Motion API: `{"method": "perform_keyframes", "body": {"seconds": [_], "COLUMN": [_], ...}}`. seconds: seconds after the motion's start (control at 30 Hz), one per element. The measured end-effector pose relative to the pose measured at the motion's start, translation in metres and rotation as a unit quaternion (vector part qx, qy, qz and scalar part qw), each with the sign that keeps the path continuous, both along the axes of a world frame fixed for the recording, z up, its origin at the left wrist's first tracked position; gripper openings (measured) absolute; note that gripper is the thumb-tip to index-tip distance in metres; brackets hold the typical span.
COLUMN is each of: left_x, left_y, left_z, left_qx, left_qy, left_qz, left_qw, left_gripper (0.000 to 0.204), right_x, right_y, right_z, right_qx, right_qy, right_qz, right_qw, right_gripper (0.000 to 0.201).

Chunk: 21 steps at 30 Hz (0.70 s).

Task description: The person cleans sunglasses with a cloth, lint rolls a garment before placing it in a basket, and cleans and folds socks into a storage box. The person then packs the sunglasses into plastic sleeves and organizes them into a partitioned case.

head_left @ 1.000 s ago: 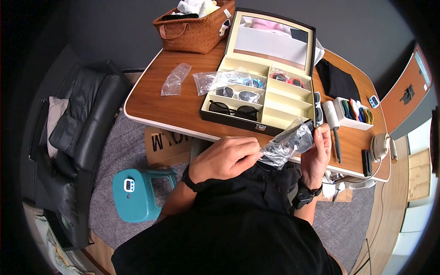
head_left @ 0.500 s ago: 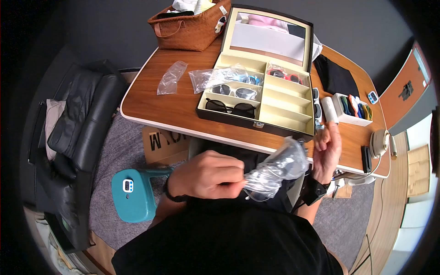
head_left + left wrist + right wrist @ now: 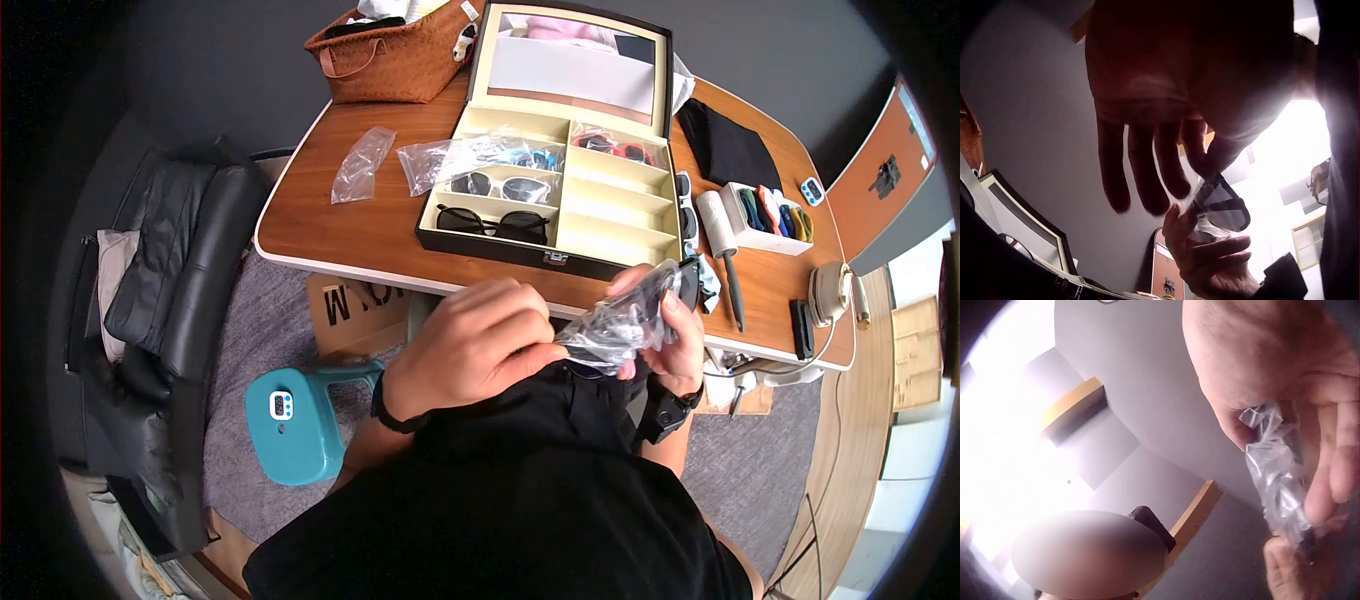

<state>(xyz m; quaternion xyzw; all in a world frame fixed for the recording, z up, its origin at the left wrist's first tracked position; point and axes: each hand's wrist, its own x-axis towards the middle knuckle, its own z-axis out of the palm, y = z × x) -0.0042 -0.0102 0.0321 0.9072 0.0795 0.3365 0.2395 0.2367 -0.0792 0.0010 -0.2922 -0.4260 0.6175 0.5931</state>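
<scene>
Sunglasses with dark lenses [image 3: 1229,214] sit inside a crinkled clear plastic bag [image 3: 620,322], held between both hands in front of the table edge. My left hand [image 3: 475,345] pinches the bag's left end between thumb and forefinger, its other fingers straighter in the left wrist view. The right hand [image 3: 682,345] grips the bag and sunglasses from the other side, thumb on top. Just beyond is an open eyewear case [image 3: 615,240] with cream compartments. Black sunglasses [image 3: 492,225], white-framed sunglasses [image 3: 500,188], bagged blue ones [image 3: 535,160] and red ones [image 3: 615,149] lie in it.
A loose clear bag [image 3: 363,165] lies left of the case, near a wicker basket [image 3: 390,70]. To the right are a lint roller [image 3: 717,225], a white box [image 3: 765,236] of rolled cloths and a black cloth [image 3: 728,145]. A teal stool [image 3: 290,440] stands below left.
The right hand let go of the bag's right end, its fingers raised, and now grips the bagged sunglasses again. My left hand kept its pinch, dipping and coming back up.
</scene>
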Motion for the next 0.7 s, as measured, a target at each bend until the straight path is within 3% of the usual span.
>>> {"method": "perform_keyframes", "body": {"seconds": [0.03,0.07,0.13,0.17,0.23,0.3,0.33,0.43,0.5,0.63,0.7], "left_x": [-0.001,-0.002,-0.012,-0.01,0.009,0.018,0.011,0.013,0.026,0.014,-0.012], "left_y": [-0.003,-0.006,-0.019,-0.027,-0.048,-0.064,-0.069,-0.073,-0.069,-0.063,-0.044], "left_z": [0.008,0.019,0.045,0.05,0.058,0.061,0.059,0.063,0.056,0.063,0.063], "left_qx": [0.013,0.025,-0.005,-0.008,-0.007,0.005,-0.016,-0.093,-0.063,-0.111,-0.175], "left_qy": [-0.055,-0.109,-0.157,-0.157,-0.328,-0.479,-0.427,-0.4,-0.487,-0.491,-0.217], "left_qz": [0.025,0.05,-0.041,-0.037,-0.166,-0.292,-0.314,-0.329,-0.332,-0.325,-0.439], "left_qw": [0.998,0.992,0.987,0.987,0.93,0.828,0.848,0.85,0.805,0.801,0.854], "left_gripper": [0.022,0.024,0.032,0.032,0.037,0.068,0.067,0.063,0.056,0.053,0.03], "right_x": [-0.003,0.005,0.012,0.01,0.012,0.015,0.013,0.01,0.007,0.006,0.004], "right_y": [-0.001,-0.001,0.0,-0.002,0.004,0.009,0.01,0.006,0.007,0.007,0.007], "right_z": [-0.002,-0.006,-0.013,-0.002,-0.001,-0.006,-0.006,-0.003,-0.001,-0.001,0.0], "right_qx": [0.003,0.002,-0.001,-0.004,-0.004,-0.001,-0.001,-0.016,-0.015,-0.024,-0.028], "right_qy": [0.027,0.057,0.069,0.047,0.052,0.067,0.069,0.035,0.032,0.035,0.036], "right_qz": [-0.049,-0.037,-0.116,-0.151,-0.172,-0.183,-0.179,-0.156,-0.167,-0.18,-0.18], "right_qw": [0.998,0.998,0.991,0.987,0.984,0.981,0.981,0.987,0.985,0.983,0.983], "right_gripper": [0.055,0.053,0.05,0.048,0.044,0.042,0.042,0.043,0.043,0.043,0.043]}}
